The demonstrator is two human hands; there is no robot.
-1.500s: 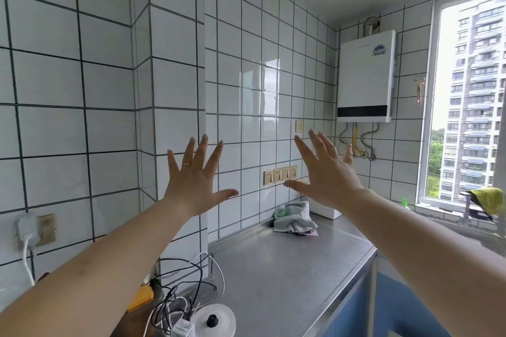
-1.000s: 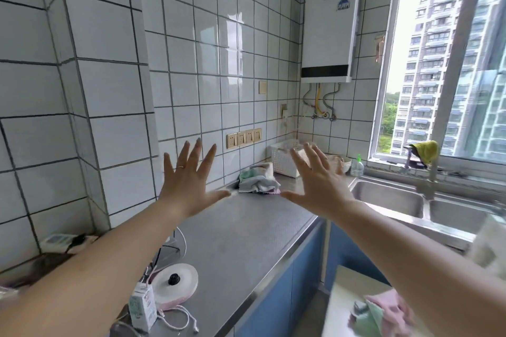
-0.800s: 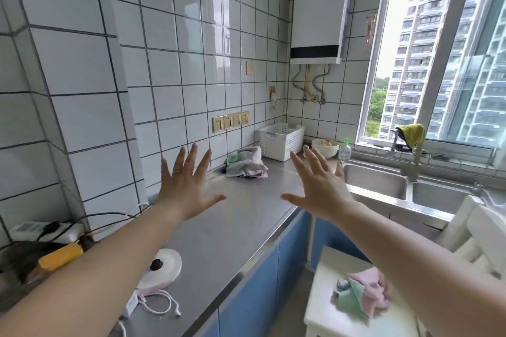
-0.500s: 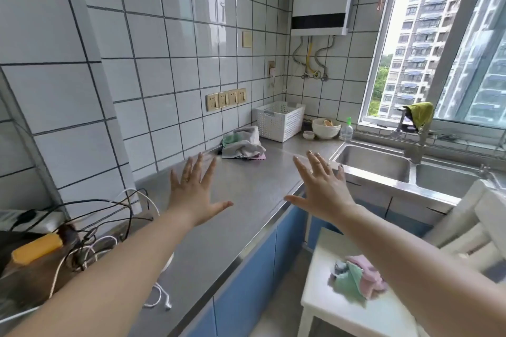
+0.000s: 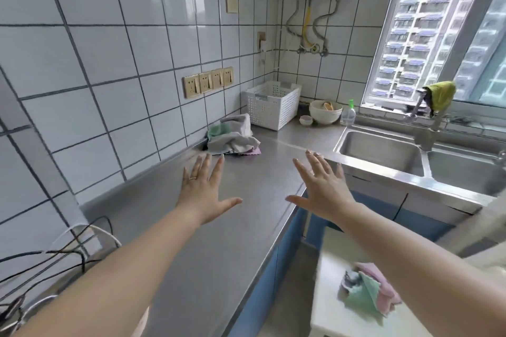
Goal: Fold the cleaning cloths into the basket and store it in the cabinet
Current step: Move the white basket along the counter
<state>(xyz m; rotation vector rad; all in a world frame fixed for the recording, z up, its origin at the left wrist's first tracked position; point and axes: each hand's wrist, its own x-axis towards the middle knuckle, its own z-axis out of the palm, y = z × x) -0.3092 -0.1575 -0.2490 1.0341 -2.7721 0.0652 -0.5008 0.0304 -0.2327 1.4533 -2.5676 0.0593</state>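
a head-worn view looking down along a steel bench [image 5: 208, 249] in a white-tiled kitchen corner. both bare forearms reach forward over the bench. the left hand [image 5: 204, 191] is spread flat with fingers straight and apart, a ring on one finger, holding nothing. the right hand [image 5: 323, 189] is spread the same way, palm down, above the bench's front edge, also holding nothing. neither hand touches any cloth.

a crumpled heap of cloths [image 5: 232, 137], grey, green and pink, lies on the bench against the tiled wall, beyond the left hand's fingertips. just behind it, in the corner, stands a white perforated basket [image 5: 271, 104]; what is inside it cannot be seen. to the basket's right are a white bowl [image 5: 325, 112], a smaller dish [image 5: 305, 119] and a clear bottle [image 5: 348, 113] with a green cap.

a double steel sink [image 5: 383, 150] sits to the right, with a tap [image 5: 427, 123] that has a yellow-green cloth [image 5: 439, 94] draped over it. blue cabinet doors [image 5: 262, 293] run beneath the bench. at lower right, a pale stool [image 5: 336, 254] holds more cloths [image 5: 369, 293], green, pink and grey, partly hidden by the right forearm.

a row of wall sockets [image 5: 208, 82] sits above the bench, and cables [image 5: 63, 249] tangle at the lower left
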